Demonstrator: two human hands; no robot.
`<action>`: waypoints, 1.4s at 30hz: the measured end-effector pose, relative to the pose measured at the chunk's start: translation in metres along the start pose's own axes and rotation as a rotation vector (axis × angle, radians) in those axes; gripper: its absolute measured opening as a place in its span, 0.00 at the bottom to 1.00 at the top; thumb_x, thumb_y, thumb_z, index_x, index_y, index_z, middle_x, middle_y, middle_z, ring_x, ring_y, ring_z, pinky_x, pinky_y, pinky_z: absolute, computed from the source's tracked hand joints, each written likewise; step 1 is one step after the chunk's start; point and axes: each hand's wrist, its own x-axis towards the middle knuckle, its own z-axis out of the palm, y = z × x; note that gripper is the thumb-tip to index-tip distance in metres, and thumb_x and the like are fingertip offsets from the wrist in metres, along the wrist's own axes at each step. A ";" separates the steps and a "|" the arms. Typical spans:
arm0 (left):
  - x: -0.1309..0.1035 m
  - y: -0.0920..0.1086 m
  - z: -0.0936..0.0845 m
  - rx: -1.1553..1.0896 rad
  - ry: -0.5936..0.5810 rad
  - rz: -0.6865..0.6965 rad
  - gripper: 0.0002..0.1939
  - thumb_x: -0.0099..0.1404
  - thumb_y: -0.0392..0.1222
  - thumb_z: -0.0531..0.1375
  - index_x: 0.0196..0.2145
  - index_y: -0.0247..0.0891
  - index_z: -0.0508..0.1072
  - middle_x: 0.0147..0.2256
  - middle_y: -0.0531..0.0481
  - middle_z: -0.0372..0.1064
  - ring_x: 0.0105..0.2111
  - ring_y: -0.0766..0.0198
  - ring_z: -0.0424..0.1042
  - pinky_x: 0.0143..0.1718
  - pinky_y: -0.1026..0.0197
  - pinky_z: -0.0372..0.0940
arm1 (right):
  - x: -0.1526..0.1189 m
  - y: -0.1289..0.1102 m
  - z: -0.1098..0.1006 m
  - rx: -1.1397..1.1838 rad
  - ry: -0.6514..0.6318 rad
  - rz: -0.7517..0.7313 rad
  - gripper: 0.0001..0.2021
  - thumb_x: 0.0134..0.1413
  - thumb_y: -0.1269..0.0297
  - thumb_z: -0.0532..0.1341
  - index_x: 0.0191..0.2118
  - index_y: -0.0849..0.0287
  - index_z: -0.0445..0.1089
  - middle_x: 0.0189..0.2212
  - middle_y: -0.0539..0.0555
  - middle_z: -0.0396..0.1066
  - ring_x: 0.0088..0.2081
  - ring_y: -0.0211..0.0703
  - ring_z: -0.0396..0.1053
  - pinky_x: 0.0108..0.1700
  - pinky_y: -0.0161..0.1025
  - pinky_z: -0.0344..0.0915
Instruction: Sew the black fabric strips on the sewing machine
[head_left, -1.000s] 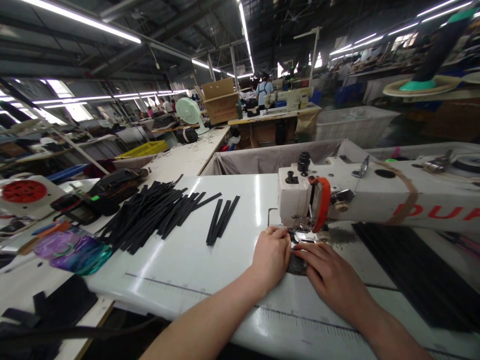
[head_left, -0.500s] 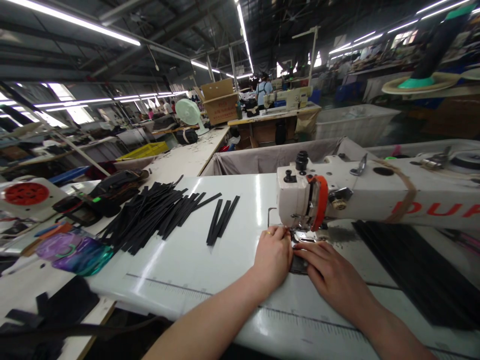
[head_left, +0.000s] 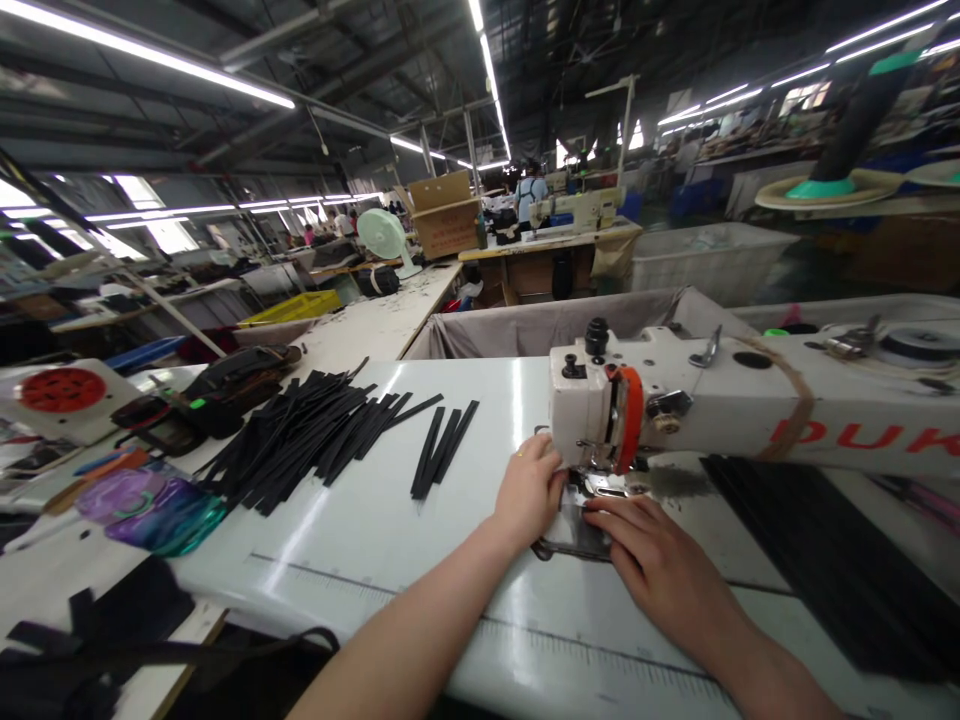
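Note:
My left hand (head_left: 529, 492) is just left of the sewing machine's needle area, its fingers bent down and closed. Whatever lies under those fingers is hidden. My right hand (head_left: 656, 545) rests on the other side, fingers stretched toward the presser foot (head_left: 606, 486) and tips on the metal plate (head_left: 577, 535). No cloth can be made out beneath them. The white sewing machine (head_left: 705, 395) has an orange guard (head_left: 628, 420) at its head. Three short black strips (head_left: 444, 450) lie left of my hands, beside a heap of similar strips (head_left: 300, 435).
Long black fabric pieces (head_left: 817, 560) lie under the machine arm at right. A purple and teal pouch (head_left: 150, 505) sits at the left table edge, above black scraps (head_left: 112, 610). A cloth-lined bin (head_left: 525, 325) stands behind the table. Further back are a fan (head_left: 381, 235) and a carton (head_left: 448, 215).
My left hand has shifted left, away from the presser foot. The right hand's fingertips have drawn slightly toward me, and more of the metal plate shows between the hands.

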 end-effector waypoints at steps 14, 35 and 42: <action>0.006 -0.015 -0.051 -0.181 -0.138 0.055 0.06 0.61 0.29 0.61 0.31 0.37 0.74 0.33 0.50 0.71 0.42 0.59 0.67 0.47 0.57 0.62 | -0.001 -0.001 -0.001 0.019 0.009 0.014 0.16 0.58 0.77 0.51 0.46 0.58 0.71 0.46 0.56 0.72 0.47 0.47 0.69 0.49 0.47 0.69; -0.011 0.024 -0.086 -1.214 -0.616 -0.320 0.19 0.57 0.50 0.68 0.36 0.35 0.67 0.21 0.59 0.62 0.18 0.75 0.62 0.19 0.71 0.57 | 0.005 -0.010 -0.009 0.105 0.047 -0.099 0.06 0.67 0.67 0.53 0.44 0.57 0.67 0.38 0.54 0.73 0.40 0.44 0.71 0.44 0.42 0.68; -0.014 0.014 -0.042 -1.072 -0.552 -0.612 0.17 0.60 0.52 0.63 0.34 0.36 0.62 0.19 0.56 0.66 0.17 0.68 0.66 0.22 0.65 0.63 | 0.000 -0.022 -0.007 -0.059 0.044 -0.286 0.17 0.66 0.75 0.47 0.50 0.60 0.69 0.46 0.59 0.72 0.46 0.47 0.70 0.46 0.42 0.69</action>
